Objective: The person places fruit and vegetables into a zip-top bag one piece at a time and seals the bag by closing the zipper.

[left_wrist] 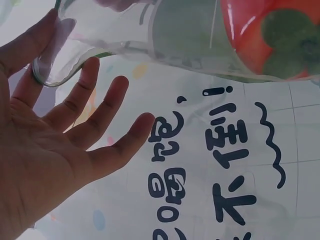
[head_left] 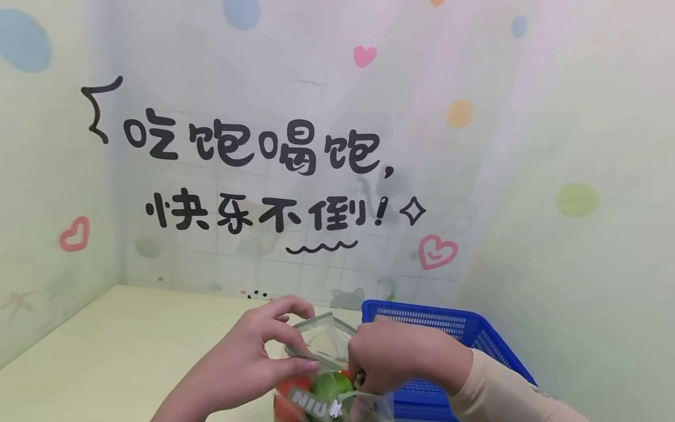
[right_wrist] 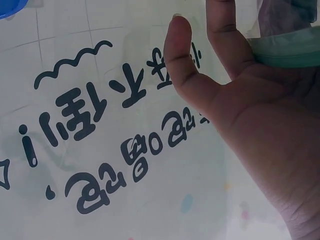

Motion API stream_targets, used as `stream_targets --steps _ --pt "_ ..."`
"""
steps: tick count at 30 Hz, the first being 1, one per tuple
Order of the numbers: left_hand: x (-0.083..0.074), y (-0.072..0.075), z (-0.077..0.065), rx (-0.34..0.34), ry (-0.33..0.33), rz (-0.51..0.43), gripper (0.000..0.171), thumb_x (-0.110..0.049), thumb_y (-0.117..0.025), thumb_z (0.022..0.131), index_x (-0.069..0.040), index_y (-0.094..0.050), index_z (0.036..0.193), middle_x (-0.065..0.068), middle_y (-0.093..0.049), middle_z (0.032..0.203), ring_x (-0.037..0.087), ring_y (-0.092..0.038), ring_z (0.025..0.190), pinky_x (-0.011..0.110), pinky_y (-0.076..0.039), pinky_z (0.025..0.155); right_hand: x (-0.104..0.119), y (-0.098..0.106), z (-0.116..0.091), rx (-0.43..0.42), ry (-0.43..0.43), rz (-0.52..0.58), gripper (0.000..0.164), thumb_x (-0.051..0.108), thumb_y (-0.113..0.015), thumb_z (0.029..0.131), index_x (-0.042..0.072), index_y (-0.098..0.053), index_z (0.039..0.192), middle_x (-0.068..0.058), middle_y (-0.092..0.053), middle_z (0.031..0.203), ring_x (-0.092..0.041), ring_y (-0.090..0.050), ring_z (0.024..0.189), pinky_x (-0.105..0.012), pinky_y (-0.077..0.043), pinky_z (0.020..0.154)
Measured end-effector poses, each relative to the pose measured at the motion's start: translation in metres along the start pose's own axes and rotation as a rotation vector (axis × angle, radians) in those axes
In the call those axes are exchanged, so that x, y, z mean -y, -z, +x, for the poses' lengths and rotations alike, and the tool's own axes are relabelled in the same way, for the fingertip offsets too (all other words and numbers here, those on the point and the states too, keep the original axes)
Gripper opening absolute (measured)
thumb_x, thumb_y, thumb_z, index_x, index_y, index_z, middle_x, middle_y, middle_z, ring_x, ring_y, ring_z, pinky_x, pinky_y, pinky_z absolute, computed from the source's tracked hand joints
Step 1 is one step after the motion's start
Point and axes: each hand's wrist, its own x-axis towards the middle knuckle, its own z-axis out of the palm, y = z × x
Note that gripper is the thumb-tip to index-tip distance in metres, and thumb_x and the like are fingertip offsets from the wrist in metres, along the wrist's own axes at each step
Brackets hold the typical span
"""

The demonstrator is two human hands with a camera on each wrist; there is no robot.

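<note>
A clear plastic bag (head_left: 323, 340) with a grey-green edge and "NIU" lettering stands upright, its mouth gaping. My left hand (head_left: 248, 351) pinches the rim on the left with thumb and index finger; its other fingers (left_wrist: 117, 95) spread loosely in the left wrist view. Through the plastic show a red round fruit (left_wrist: 245, 35) with a green leafy top and a green round one (head_left: 328, 384). My right hand (head_left: 403, 354) reaches down into the mouth from the right, knuckles up. Beside its fingers is a small dark piece (head_left: 360, 378). I cannot tell whether that hand holds it.
Behind my right forearm stands a blue mesh basket (head_left: 422, 310), close to the bag. The pale table (head_left: 132, 351) stretches left of the bag. A wall (head_left: 263, 76) with black lettering, hearts and dots closes off the back, with side walls left and right.
</note>
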Motion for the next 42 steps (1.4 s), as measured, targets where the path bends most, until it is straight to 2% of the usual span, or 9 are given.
stream_targets --steps 5,12,19,26,30,33,36,39,42 --pt "-0.001 -0.002 0.0 0.024 0.014 -0.007 0.015 -0.035 -0.08 0.076 -0.041 -0.068 0.071 -0.016 -0.055 0.107 0.012 -0.05 0.103 0.047 -0.047 0.086 -0.001 -0.01 -0.001 -0.001 0.024 0.033 0.025 0.057 -0.069 0.079 0.033 -0.077 0.08 0.028 -0.053 0.057 0.003 -0.047 0.055 -0.025 -0.041 0.062" --pt "0.001 -0.002 0.0 0.05 0.026 0.026 0.018 -0.033 -0.08 0.076 -0.041 -0.066 0.068 -0.017 -0.055 0.107 0.01 -0.049 0.102 0.039 -0.049 0.082 -0.006 -0.024 0.0 -0.072 0.085 0.055 0.029 0.057 -0.071 0.077 0.029 -0.074 0.073 0.026 -0.051 0.053 0.005 -0.04 0.046 -0.013 -0.033 0.038" --pt "0.002 -0.004 0.004 0.086 0.06 0.007 0.019 -0.03 -0.08 0.076 -0.038 -0.066 0.067 -0.014 -0.058 0.105 0.009 -0.052 0.102 0.038 -0.05 0.085 -0.004 -0.031 0.001 -0.096 0.068 0.07 0.026 0.048 -0.076 0.077 0.026 -0.07 0.065 0.023 -0.047 0.049 0.004 -0.035 0.041 -0.013 -0.03 0.035" --pt "0.003 -0.004 0.003 0.109 0.061 -0.017 0.014 -0.034 -0.077 0.08 -0.037 -0.067 0.07 -0.015 -0.061 0.105 0.009 -0.054 0.103 0.038 -0.05 0.086 -0.008 -0.035 -0.008 -0.116 0.027 0.185 0.019 0.043 -0.07 0.085 0.025 -0.076 0.086 0.023 -0.051 0.057 0.005 -0.04 0.046 -0.011 -0.036 0.04" --pt "0.005 -0.001 0.004 0.079 0.023 -0.025 0.009 -0.036 -0.075 0.082 -0.037 -0.068 0.075 -0.016 -0.062 0.101 0.008 -0.056 0.101 0.036 -0.052 0.084 -0.017 -0.03 -0.03 -0.293 -0.065 0.347 0.029 0.052 -0.06 0.09 0.026 -0.074 0.09 0.021 -0.053 0.059 0.004 -0.045 0.047 -0.014 -0.042 0.042" --pt "0.007 0.003 0.004 0.025 0.011 0.004 0.008 -0.039 -0.073 0.083 -0.039 -0.067 0.078 -0.018 -0.062 0.101 0.007 -0.058 0.101 0.038 -0.051 0.084 -0.021 -0.028 -0.048 -0.532 -0.159 0.412 0.031 0.055 -0.054 0.092 0.029 -0.071 0.091 0.02 -0.059 0.068 0.003 -0.052 0.056 -0.019 -0.049 0.049" --pt "0.007 0.009 0.004 -0.021 0.043 0.03 0.008 -0.043 -0.071 0.085 -0.039 -0.066 0.079 -0.02 -0.062 0.102 0.005 -0.057 0.101 0.041 -0.051 0.084 -0.022 -0.033 -0.056 -0.806 -0.206 0.381 0.019 0.046 -0.057 0.095 0.032 -0.069 0.092 0.022 -0.063 0.077 0.003 -0.056 0.065 -0.021 -0.053 0.056" --pt "0.007 0.012 0.003 -0.052 0.075 0.042 0.01 -0.045 -0.07 0.085 -0.04 -0.064 0.079 -0.018 -0.062 0.102 0.005 -0.056 0.102 0.044 -0.049 0.084 -0.022 -0.045 -0.049 -1.011 -0.171 0.39 0.007 0.029 -0.063 0.095 0.029 -0.07 0.095 0.018 -0.066 0.083 0.002 -0.059 0.07 -0.023 -0.057 0.061" --pt "0.006 0.011 0.002 -0.043 0.121 0.051 0.01 -0.048 -0.068 0.085 -0.041 -0.063 0.08 -0.014 -0.061 0.108 0.009 -0.053 0.108 0.047 -0.047 0.086 -0.023 -0.051 -0.039 -1.097 -0.055 0.391 0.012 0.014 -0.065 0.093 0.023 -0.071 0.1 0.01 -0.069 0.094 -0.004 -0.063 0.085 -0.029 -0.059 0.072"
